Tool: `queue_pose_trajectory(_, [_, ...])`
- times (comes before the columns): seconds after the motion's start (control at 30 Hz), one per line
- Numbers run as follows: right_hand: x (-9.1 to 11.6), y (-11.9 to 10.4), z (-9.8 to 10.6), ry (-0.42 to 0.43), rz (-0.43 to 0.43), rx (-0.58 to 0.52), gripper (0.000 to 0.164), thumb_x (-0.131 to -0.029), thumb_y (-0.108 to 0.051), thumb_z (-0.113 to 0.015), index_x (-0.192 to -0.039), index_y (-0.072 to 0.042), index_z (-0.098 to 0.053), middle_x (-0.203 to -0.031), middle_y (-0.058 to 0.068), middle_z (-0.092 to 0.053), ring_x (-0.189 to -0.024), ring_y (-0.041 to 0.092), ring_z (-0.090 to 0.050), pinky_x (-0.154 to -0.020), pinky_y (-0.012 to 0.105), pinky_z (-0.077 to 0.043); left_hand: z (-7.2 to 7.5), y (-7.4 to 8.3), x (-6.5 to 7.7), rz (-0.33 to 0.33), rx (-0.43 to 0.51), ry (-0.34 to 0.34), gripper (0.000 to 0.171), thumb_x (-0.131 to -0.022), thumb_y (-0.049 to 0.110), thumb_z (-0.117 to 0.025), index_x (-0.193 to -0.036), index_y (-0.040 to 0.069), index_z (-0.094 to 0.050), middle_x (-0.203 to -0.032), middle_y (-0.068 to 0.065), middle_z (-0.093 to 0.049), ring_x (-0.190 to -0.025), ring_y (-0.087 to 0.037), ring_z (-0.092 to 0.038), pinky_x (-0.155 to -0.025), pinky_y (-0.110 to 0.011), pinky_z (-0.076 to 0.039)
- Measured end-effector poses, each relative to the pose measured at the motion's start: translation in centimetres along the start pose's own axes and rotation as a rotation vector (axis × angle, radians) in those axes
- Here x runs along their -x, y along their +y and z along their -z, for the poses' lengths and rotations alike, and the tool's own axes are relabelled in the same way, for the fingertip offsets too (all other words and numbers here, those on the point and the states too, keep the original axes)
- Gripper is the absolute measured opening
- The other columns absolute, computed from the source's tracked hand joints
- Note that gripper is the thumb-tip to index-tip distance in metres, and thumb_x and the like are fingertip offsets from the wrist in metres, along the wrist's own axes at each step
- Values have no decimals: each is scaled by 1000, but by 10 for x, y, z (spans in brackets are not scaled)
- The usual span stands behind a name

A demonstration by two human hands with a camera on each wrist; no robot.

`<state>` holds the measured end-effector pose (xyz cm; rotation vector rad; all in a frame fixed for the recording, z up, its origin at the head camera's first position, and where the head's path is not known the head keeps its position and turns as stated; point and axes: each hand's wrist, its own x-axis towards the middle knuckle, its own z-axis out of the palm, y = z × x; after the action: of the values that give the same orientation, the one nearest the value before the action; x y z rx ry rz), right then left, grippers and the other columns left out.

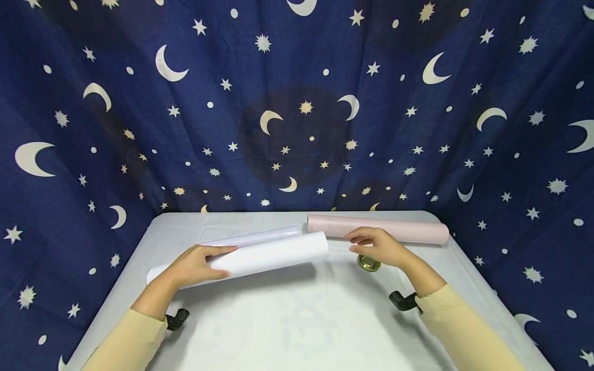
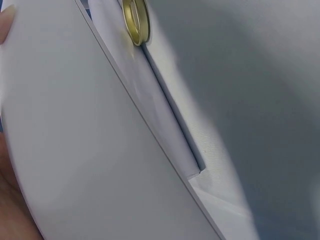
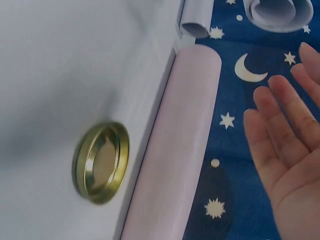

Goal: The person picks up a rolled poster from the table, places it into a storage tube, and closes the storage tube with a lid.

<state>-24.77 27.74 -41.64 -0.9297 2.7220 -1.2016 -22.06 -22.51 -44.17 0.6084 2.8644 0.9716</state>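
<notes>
My left hand (image 1: pixel 197 265) grips a white paper roll (image 1: pixel 278 253) near its left part, thumb on the near side and fingers over the top. The roll is tilted, its right end higher, and casts a shadow below. Behind it lies a pale lavender roll (image 1: pixel 260 237), partly covered by the white one. My right hand (image 1: pixel 380 246), fingers loosely bent with nothing between them, hovers in front of a pink roll (image 1: pixel 417 232). Just below that hand is a round gold metal lid (image 1: pixel 368 264), hollow side up; it also shows in the right wrist view (image 3: pixel 105 162).
A white cloth covers the table (image 1: pixel 297 330), with faint marks near its front. Dark blue curtain (image 1: pixel 297 113) with moons and stars stands close along the back and both sides. The pink roll lies along the back right edge.
</notes>
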Motion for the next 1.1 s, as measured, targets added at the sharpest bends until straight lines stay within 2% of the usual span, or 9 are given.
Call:
queue_pose_trajectory(0.13, [6, 7, 7, 4, -21, 46, 31, -93, -18, -74, -121, -6, -70, -121, 16, -68, -106, 37, -65, -93, 51, -52, 0, -1, 1, 3, -2, 1, 65, -73, 54, -85, -133, 46, -63, -132, 1, -64, -107, -13, -59, -92, -41, -48])
queue_pose_trajectory(0.37, [19, 22, 14, 14, -43, 150, 37, -89, -16, -77, -121, 0, -69, -120, 11, -68, -110, 35, -63, -89, 52, -53, 1, -4, 3, -24, -10, 14, 64, -74, 55, -84, -133, 41, -64, -130, -2, -66, -103, -15, -59, -89, -41, -48])
queue_pose_trajectory(0.47, [23, 26, 16, 8, -52, 172, 39, -89, -19, -78, -121, 0, -69, -121, 12, -67, -110, 36, -62, -88, 53, -53, 1, -6, 5, -15, -17, 14, 64, -73, 55, -84, -133, 42, -64, -130, -2, -66, -101, -15, -58, -87, -40, -48])
queue_pose_trajectory(0.7, [32, 40, 14, 6, -83, 142, 40, -88, -19, -78, -124, -4, -67, -124, 13, -66, -113, 44, -58, -90, 57, -50, 2, -7, 6, -2, -14, 15, 64, -72, 54, -85, -132, 42, -65, -129, -1, -66, -96, -15, -57, -83, -38, -48])
queue_pose_trajectory(0.93, [38, 57, 9, 0, -132, 124, 48, -87, -18, -80, -127, 2, -64, -126, 18, -63, -114, 46, -57, -93, 59, -49, 3, -6, 7, 33, -13, 23, 65, -71, 53, -86, -132, 44, -64, -130, 1, -65, -97, -15, -58, -84, -37, -48])
queue_pose_trajectory(1.1, [42, 67, 6, -4, -167, 106, 54, -84, -17, -83, -127, 7, -62, -128, 23, -61, -113, 46, -57, -93, 60, -49, 4, -6, 9, 35, -27, 22, 65, -72, 52, -86, -132, 44, -64, -130, -1, -65, -97, -15, -58, -83, -36, -48])
